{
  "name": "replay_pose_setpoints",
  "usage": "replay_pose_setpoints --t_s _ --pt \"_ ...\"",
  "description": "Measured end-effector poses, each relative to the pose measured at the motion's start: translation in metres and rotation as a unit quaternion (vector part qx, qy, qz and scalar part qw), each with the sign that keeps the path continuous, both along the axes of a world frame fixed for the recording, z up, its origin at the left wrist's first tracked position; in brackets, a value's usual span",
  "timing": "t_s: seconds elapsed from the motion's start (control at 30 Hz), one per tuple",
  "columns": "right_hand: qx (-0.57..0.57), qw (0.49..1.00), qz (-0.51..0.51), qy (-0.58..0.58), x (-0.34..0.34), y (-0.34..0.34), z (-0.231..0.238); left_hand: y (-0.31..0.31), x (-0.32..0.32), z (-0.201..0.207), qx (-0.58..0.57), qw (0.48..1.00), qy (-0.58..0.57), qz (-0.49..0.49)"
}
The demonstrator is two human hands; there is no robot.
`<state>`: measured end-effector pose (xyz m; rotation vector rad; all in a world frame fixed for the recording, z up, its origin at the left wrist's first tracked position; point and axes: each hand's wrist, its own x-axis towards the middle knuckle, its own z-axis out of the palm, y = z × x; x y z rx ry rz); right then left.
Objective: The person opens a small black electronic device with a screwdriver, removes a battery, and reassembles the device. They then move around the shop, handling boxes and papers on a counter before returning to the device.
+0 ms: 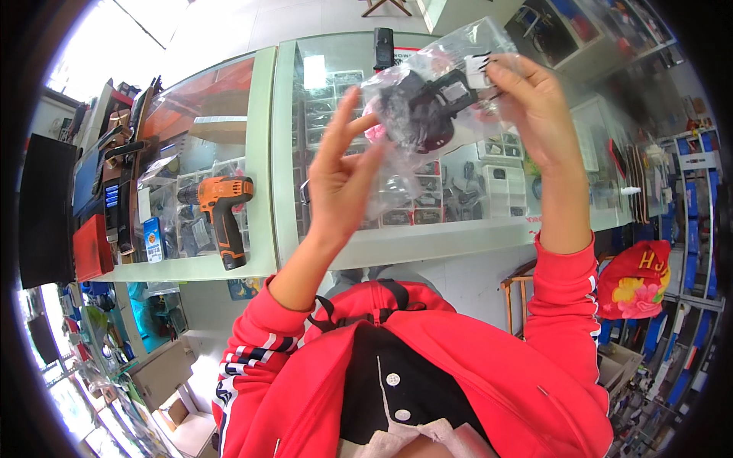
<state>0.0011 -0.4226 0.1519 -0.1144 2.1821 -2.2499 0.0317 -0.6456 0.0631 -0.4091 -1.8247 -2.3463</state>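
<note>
A clear plastic bag (477, 38) hangs over the glass counter, with a black plastic part (435, 126) inside that has a rounded base and a bracket-like arm. My right hand (538, 103) pinches the bag's upper right corner between thumb and fingers, beside a small white label. At the bag's left side is my left hand (340, 172), its fingers spread apart. One of its fingertips reaches the bag's edge; whether it presses on the plastic I cannot tell.
An orange and black cordless drill (221, 210) lies on the glass to the left, near a small blue box (153, 240). A black upright device (383, 49) stands at the counter's far edge. Under the glass counter (458, 233) sit several small compartments. A red flowered cushion (635, 282) is at right.
</note>
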Motion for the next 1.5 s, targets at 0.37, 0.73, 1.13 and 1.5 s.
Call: replay_pose_setpoints --t_s 0.37,0.73,1.13,1.5 --pt "0.028 0.998 0.053 -0.013 -0.001 0.048 0.011 -0.057 0.01 -0.043 -0.132 0.964 -0.222 -0.07" --pt "-0.235 0.944 0.173 -0.155 0.028 -0.033 -0.053 -0.019 0.036 -0.031 0.266 0.908 -0.31 -0.095" --pt "0.068 0.952 0.275 -0.119 0.028 -0.116 -0.098 -0.103 0.06 -0.035 -0.137 0.978 -0.153 -0.042" --pt "-0.031 0.953 0.205 -0.22 0.053 -0.134 -0.116 -0.159 -0.01 -0.076 0.148 0.924 -0.252 0.245"
